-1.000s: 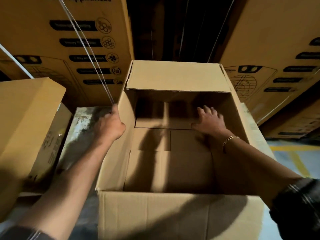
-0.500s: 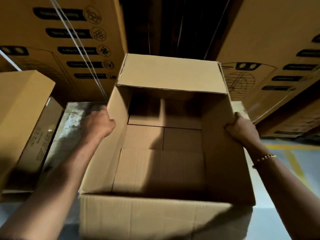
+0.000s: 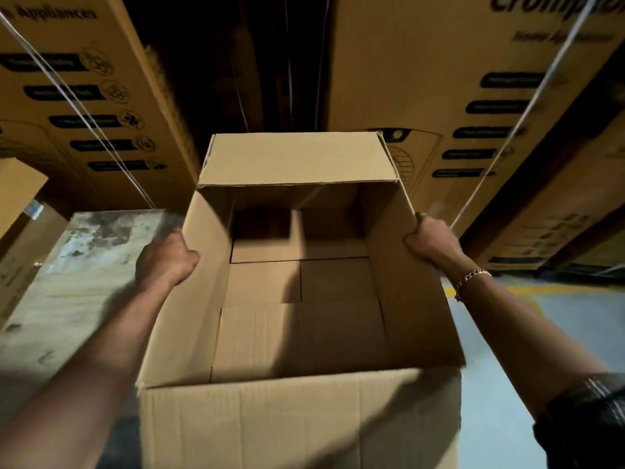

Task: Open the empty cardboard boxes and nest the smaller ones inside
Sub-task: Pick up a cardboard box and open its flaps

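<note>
Fingers (image 3: 414,239) curled over opposite side rims: left hand (image 3: 165,258), right hand (image 3: 434,240) | open cardboard box (image 3: 287,424), bottom flaps folded flat | keep grip even, box level, mouth upward

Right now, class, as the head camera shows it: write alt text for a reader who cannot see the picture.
A person's left hand and right hand grip the raised side flaps of an open, empty cardboard box, seen from above. Tall printed cartons stand behind it, and a stained grey surface lies to its left.
</note>
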